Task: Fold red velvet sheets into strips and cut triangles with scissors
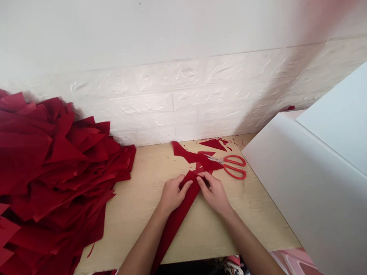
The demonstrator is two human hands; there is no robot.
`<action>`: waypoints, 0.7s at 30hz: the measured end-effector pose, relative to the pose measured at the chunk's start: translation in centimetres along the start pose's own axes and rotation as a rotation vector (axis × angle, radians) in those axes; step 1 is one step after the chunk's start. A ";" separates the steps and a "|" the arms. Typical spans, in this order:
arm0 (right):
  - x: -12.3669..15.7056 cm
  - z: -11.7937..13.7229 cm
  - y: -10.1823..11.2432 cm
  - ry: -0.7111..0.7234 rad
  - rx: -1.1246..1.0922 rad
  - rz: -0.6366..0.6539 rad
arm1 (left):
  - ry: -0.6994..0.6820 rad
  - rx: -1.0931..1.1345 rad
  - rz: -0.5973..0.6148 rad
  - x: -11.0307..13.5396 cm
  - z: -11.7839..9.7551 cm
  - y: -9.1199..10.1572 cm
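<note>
A long strip of red fabric (181, 214) runs from the table's front edge up to both hands. My left hand (174, 191) pinches its far end on the left side, thumb on top. On the right side of the same end, my right hand (214, 193) grips the edge between thumb and fingers. Just beyond the hands lie scissors (233, 167) with red handles, their blades resting over red fabric scraps (188, 155). Fingertips under the cloth are partly hidden.
A big heap of red fabric pieces (51, 179) covers the left side of the wooden table (129, 221). At the right stands a white box (295, 181) with a raised flap. A white brick-patterned wall (139, 103) closes off the back.
</note>
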State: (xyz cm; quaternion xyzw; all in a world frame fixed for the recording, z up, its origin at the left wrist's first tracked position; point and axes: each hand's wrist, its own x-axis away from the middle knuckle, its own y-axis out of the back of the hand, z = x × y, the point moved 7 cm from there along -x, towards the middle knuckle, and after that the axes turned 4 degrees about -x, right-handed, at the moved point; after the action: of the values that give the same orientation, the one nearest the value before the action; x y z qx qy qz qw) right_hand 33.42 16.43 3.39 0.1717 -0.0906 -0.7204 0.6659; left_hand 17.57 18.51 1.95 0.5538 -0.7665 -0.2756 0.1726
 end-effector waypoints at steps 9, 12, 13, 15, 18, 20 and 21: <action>0.0 -0.4 -0.3 -0.017 -0.087 -0.005 | -0.024 -0.023 0.019 0.3 -0.2 0.0; 0.1 -0.5 -0.1 -0.034 -0.070 -0.002 | -0.021 -0.027 0.029 0.2 -0.2 -0.3; -0.1 -0.6 0.5 -0.038 -0.053 -0.006 | -0.017 -0.029 0.035 0.2 -0.1 -0.3; -0.7 -1.0 2.7 -0.028 0.075 -0.037 | -0.002 -0.032 0.044 0.1 0.0 -0.4; -2.2 -2.0 7.1 0.022 0.599 -0.075 | 0.025 -0.020 0.053 0.1 0.0 -0.4; -3.4 -3.4 9.7 -0.015 0.696 -0.057 | 0.041 -0.001 0.056 0.1 0.0 -0.2; -3.9 -4.1 10.5 -0.029 0.726 -0.034 | 0.048 0.009 0.058 0.1 0.0 -0.2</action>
State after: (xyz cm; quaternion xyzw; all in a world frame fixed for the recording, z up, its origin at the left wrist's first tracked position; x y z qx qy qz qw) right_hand 44.93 19.69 3.85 0.3882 -0.3468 -0.6546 0.5482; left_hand 17.69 18.39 1.84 0.5386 -0.7791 -0.2537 0.1963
